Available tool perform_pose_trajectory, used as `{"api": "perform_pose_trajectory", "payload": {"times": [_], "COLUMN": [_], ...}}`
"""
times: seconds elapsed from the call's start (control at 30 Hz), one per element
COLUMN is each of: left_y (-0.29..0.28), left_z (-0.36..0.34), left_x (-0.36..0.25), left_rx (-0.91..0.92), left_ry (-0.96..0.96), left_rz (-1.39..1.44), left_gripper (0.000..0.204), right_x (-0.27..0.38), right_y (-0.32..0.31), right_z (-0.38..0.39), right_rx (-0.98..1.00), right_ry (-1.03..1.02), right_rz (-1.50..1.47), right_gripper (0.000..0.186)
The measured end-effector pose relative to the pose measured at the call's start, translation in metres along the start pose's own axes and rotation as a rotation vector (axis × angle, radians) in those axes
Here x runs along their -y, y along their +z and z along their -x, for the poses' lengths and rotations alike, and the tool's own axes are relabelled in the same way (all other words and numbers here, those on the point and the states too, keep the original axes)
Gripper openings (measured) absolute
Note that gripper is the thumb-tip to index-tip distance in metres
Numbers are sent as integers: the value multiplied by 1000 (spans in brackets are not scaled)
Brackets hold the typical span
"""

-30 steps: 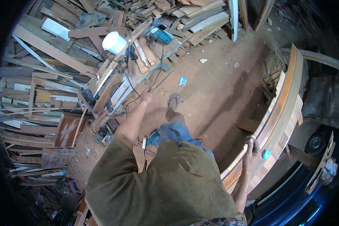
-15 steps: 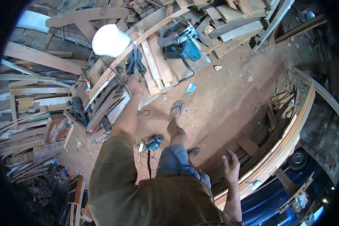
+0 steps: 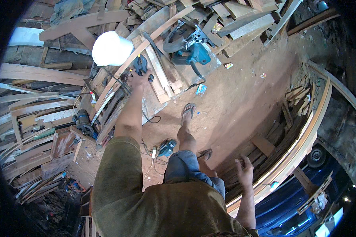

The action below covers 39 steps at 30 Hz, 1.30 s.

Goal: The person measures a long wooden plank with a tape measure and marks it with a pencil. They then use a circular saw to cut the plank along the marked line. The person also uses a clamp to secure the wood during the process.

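Note:
My left hand [image 3: 137, 80] reaches out over the wood at the far left of centre. Its fingers are around a black spring clamp [image 3: 141, 63], which rests on the boards beside a long curved strip of wood [image 3: 148, 41]. A slim dark bar [image 3: 152, 42] lies on the boards just beyond the clamp. Low on the right, my right hand [image 3: 245, 172] hangs with thumb and fingers apart and nothing in it. The curved wooden edge [image 3: 281, 170] of a long frame is close to that hand.
A white bucket [image 3: 111, 48] stands left of the clamp, a teal circular saw [image 3: 194, 53] to its right. Near my feet a teal power tool [image 3: 167, 147] with a cord lies on the dirt floor [image 3: 241, 102]. Another power tool [image 3: 83, 121] sits by stacked lumber [image 3: 39, 73].
My left hand has moved slightly farther away and left, from a slim long tool onto the spring clamp. A slim bar now lies beyond it. The right hand has hardly moved.

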<state>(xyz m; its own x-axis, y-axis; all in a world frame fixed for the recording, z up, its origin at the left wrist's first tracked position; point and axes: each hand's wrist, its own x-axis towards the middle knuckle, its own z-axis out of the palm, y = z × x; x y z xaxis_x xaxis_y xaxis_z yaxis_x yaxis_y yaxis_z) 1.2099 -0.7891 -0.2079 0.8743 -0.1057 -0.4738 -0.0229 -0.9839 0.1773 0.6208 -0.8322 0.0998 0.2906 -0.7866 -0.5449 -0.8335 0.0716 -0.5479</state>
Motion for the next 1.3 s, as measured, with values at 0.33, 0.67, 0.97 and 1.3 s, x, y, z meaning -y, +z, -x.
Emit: {"api": "perform_pose_trajectory", "payload": {"times": [0.33, 0.67, 0.97, 1.3], "left_y": [-22, -11, -101, -62], "left_z": [-10, -3, 245, 617], "left_x": [-5, 18, 10, 19], "left_rx": [268, 284, -270, 266], "left_ry": [127, 261, 807, 1550], "left_rz": [341, 718, 549, 539], "left_gripper": [105, 30, 28, 83], "right_x": [-35, -64, 58, -5], "right_y": [36, 52, 75, 4], "right_z": [32, 60, 13, 114], "right_rx": [35, 10, -63, -547], "right_ry": [45, 129, -316, -222], "right_rz": [-64, -98, -165, -852], "right_gripper": [33, 32, 43, 60]}}
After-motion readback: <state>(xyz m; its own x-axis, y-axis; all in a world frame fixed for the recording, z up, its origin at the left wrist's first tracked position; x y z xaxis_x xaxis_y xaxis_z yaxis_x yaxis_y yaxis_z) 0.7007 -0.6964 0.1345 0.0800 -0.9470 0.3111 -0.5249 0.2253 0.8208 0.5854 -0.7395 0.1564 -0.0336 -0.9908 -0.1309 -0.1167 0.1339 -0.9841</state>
